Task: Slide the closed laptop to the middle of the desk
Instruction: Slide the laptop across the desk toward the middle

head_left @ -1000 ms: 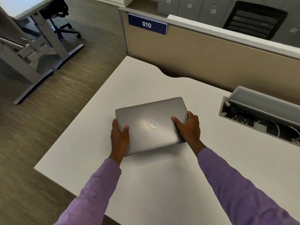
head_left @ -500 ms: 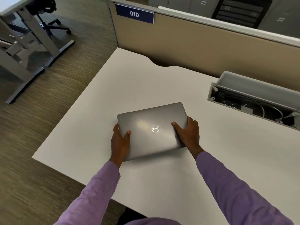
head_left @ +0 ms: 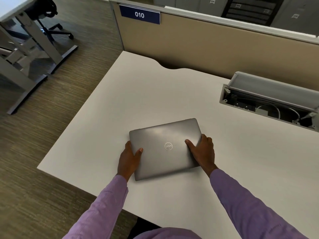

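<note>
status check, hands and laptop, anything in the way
Left hand and right hand grip laptop sides. Laptop closed, flat on desk. Nothing blocking.

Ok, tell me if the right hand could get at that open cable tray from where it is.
Probably yes: the right hand grips the closed grey metal laptop, and only bare white desk lies between it and the recessed grey cable tray, though it must let go first.

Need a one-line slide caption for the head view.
Both hands grip the closed laptop on the white desk.
</note>
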A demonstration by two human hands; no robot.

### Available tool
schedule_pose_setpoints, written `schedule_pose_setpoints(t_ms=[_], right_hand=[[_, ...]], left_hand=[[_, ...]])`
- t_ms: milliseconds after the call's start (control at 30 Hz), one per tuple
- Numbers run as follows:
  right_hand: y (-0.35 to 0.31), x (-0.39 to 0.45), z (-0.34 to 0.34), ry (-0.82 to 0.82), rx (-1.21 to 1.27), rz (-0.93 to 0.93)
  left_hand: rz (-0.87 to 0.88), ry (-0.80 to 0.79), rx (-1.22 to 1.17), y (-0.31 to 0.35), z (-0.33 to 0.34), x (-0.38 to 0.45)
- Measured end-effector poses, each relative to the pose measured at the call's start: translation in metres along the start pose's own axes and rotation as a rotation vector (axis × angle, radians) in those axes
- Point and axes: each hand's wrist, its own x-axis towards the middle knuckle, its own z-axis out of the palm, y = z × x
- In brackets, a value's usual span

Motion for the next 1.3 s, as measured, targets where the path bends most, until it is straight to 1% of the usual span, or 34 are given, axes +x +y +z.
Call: schedule_pose_setpoints(t_ms=[267,433,967,1300], right_hand=[[0.011,-0.006,-0.001,0.035,-0.108,-0.022],[0.017,-0.005,-0.005,0.094,-0.265,-0.100],[0.022,-0.007,0.002,0.113,-0.332,-0.123],[0.021,-0.005,0.004,0.098,-0.378,-0.123]], left_hand=[[0.019,-0.081,0.125,0.002,0.001,0.005],[0.031,-0.138,0.225,0.005,0.000,0.008],[0.000,-0.124,0.308,0.010,0.003,0.005],[0.032,-0.102,0.402,0.012,0.006,0.002]])
